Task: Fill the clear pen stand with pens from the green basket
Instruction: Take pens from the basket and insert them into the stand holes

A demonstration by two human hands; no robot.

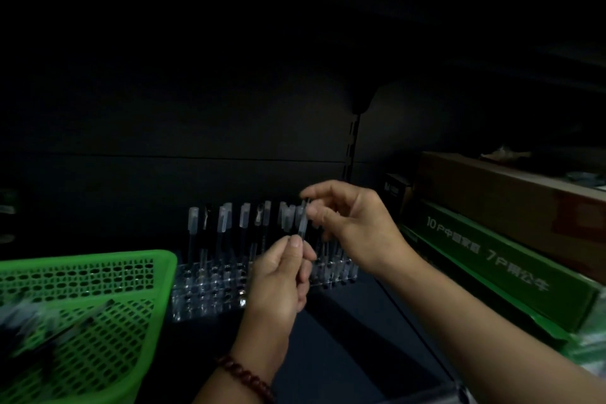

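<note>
Head view: left hand (278, 279) and right hand (354, 226) pinch near-upright pen (302, 223)

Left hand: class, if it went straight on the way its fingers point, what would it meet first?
Probably the right hand, which pinches the top of the same pen just above the left hand. The capped pens in the clear pen stand lie behind; depth is unclear.

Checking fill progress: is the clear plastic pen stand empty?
No, a row of capped pens stands upright in the clear plastic pen stand.
</note>
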